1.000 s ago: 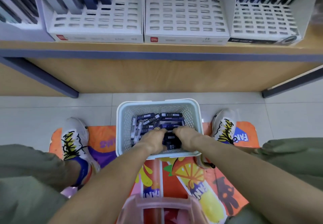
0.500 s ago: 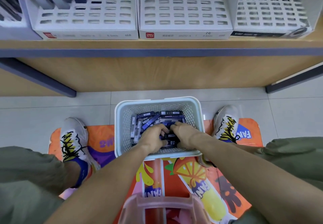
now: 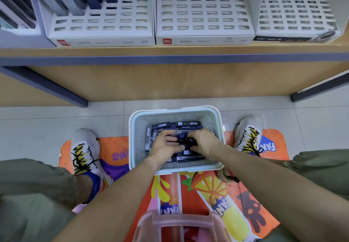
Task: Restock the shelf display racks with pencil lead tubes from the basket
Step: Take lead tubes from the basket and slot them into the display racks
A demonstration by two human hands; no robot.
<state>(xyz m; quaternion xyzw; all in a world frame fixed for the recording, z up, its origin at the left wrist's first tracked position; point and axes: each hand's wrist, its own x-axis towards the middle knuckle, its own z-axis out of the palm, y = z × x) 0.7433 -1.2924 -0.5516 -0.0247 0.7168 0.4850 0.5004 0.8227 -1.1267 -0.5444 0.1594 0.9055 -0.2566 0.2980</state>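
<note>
The dark blue flat plastic pencil lead tubes (image 3: 181,126) lie heaped in the pale blue perforated plastic basket (image 3: 136,138) on the floor, between the person's shoes. Both hands are down among them: the left hand (image 3: 164,146) and the right hand (image 3: 203,141) curl around a bunch of tubes held between them. Compared with a second ago, the hands have closed tighter on the bunch, so a lift seems near. Above, the middle white slotted cardboard display rack (image 3: 204,11) shows many empty slots.
</note>
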